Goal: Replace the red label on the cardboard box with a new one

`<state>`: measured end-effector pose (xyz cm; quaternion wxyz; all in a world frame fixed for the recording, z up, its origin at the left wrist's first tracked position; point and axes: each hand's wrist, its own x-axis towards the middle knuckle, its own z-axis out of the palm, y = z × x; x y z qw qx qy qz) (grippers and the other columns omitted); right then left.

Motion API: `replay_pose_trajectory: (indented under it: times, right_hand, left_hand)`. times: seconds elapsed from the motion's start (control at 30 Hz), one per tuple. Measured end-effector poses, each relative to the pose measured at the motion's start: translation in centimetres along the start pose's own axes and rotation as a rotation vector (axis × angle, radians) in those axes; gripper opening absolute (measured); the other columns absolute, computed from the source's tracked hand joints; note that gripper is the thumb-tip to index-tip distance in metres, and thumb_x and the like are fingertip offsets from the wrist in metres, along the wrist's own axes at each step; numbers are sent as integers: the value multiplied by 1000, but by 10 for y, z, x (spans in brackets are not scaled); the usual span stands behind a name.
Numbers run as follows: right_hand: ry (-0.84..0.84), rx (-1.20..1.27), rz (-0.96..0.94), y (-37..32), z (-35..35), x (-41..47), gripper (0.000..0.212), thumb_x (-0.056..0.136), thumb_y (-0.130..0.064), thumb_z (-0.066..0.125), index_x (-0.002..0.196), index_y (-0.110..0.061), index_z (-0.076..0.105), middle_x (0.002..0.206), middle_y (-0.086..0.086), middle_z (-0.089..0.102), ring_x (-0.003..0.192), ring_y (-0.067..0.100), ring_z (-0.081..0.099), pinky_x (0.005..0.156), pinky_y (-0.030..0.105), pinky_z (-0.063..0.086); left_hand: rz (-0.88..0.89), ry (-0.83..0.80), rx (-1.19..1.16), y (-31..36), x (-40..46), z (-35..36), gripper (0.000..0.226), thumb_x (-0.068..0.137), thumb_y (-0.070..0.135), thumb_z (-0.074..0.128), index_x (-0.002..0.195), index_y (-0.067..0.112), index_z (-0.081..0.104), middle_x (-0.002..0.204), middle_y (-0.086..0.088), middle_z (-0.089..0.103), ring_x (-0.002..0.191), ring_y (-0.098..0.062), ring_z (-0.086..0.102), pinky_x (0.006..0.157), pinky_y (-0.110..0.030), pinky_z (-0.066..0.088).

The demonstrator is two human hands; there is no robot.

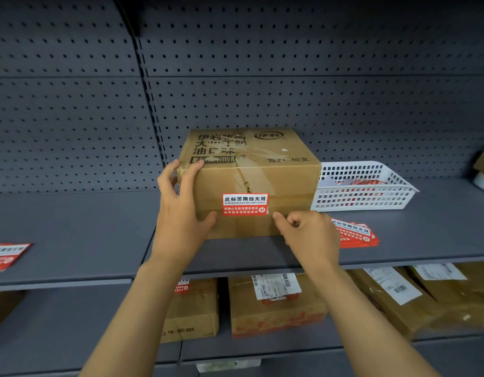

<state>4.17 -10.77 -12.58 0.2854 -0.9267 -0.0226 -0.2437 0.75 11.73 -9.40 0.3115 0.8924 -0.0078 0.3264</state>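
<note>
A brown cardboard box [251,175] with black print on top stands on a grey shelf [72,227]. A red and white label [245,204] is stuck on its front face. My left hand [181,208] grips the box's left front corner, fingers over the top edge and thumb on the front. My right hand [308,232] is curled, with thumb and forefinger pinched together just right of the label's lower right corner; whether they touch the label I cannot tell. A stack of red labels [355,234] lies on the shelf to the right of my right hand.
A white plastic basket [371,197] with red scraps inside stands right of the box. More red labels [7,254] lie at the far left. Below, the lower shelf holds several cardboard boxes [276,306]. A grey pegboard wall [262,77] backs the shelves.
</note>
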Motion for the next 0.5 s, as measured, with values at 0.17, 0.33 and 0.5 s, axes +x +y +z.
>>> replay_pose_trajectory:
  times: [0.17, 0.33, 0.5]
  right_hand:
    - [-15, 103, -13, -9, -21, -6, 60, 90, -55, 56, 53, -7, 57, 50, 10, 64, 51, 27, 64, 51, 42, 56]
    - [11, 209, -67, -29, -54, -1, 59, 87, -54, 55, 53, -5, 58, 53, 14, 66, 57, 35, 67, 54, 43, 58]
    - [9, 324, -97, -37, -99, -8, 58, 93, -52, 59, 52, -11, 64, 48, 1, 67, 57, 23, 68, 68, 35, 58]
  left_hand:
    - [-115, -48, -144, 18, 0, -14, 75, 83, 26, 80, 147, 34, 40, 157, 6, 14, 131, -1, 26, 103, -25, 39]
    - [-184, 76, -213, 46, -5, -32, 50, 90, 36, 71, 137, 30, 54, 147, 3, 29, 140, -10, 33, 107, -23, 32]
    - [-257, 129, -277, 82, -22, -59, 28, 96, 52, 53, 114, 36, 68, 120, 13, 57, 117, -9, 55, 108, -37, 43]
